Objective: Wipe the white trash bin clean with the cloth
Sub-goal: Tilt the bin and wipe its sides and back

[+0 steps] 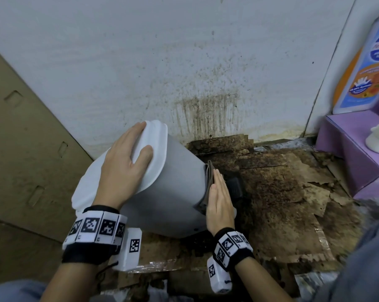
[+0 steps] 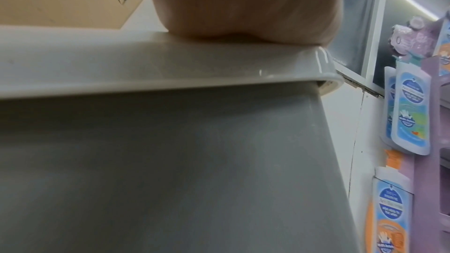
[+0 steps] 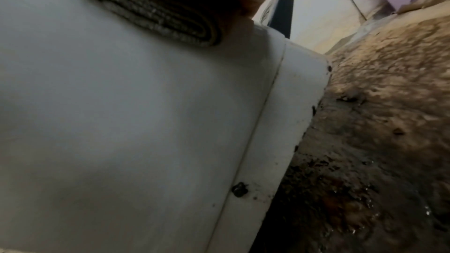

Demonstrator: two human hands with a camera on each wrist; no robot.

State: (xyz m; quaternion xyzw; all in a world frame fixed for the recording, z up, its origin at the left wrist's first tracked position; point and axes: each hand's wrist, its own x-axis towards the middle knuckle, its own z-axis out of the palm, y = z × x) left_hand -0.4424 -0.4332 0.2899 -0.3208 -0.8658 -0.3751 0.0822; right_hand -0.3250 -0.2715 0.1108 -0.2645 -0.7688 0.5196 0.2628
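The white trash bin [image 1: 175, 192] stands tilted toward me, its lid [image 1: 153, 149] closed. My left hand [image 1: 123, 166] lies flat on the lid with straight fingers, holding the bin steady; the left wrist view shows the palm [image 2: 243, 7] on the lid's edge [image 2: 170, 76]. My right hand [image 1: 220, 197] presses a folded grey-brown cloth [image 1: 209, 182] flat against the bin's right side, near its base. In the right wrist view the cloth [image 3: 165, 16] is pinned under the palm against the bin wall [image 3: 121, 113]. A dark speck [image 3: 239, 189] sticks to the bin's lower seam.
The floor [image 1: 282, 192] to the right is dirty, torn cardboard with dark wet grime. The wall [image 1: 206, 110] behind is stained. A cardboard box [image 1: 27, 138] stands at left. A purple display stand [image 1: 354, 153] with bottles [image 1: 367, 62] is at right.
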